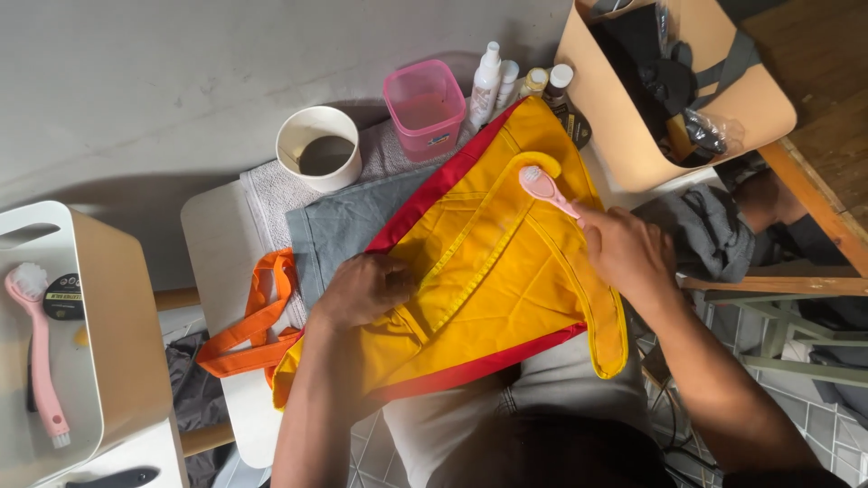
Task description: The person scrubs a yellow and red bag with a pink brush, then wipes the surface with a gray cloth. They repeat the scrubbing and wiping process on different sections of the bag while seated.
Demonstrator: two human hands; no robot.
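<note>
- Seen from the head camera, the right hand (628, 253) is closed around the handle of a small pink brush (545, 188), whose white bristle head rests on the yellow bag (479, 271) near its upper edge, just below a curled yellow strap end.
- Meanwhile the left hand (362, 289) lies palm down on the bag's left part with the fingers curled a little, pressing the cloth flat; it pinches nothing.
- The yellow bag, edged in red, lies spread across a small white table (212, 244), on top of a grey cloth (339, 226) and a pale towel (271, 194); its long yellow strap loops down on the right.
- An orange strap (258, 316) sticks out from under the pile at the left edge of the table.
- Behind the bag stand a white cup (318, 147), a pink tub (425, 108) and a row of small bottles (515, 86), all near each other.
- To the left, a white bin (117, 316) holds a second pink brush (36, 352) and a round tin.
- At the upper right, a tan bin (624, 136) holds dark straps and bagged items.
- As a judgement, the step in hand looks like brushing the bag's surface; the next stroke calls for the left hand to keep the cloth taut while the brush moves over the seams.
</note>
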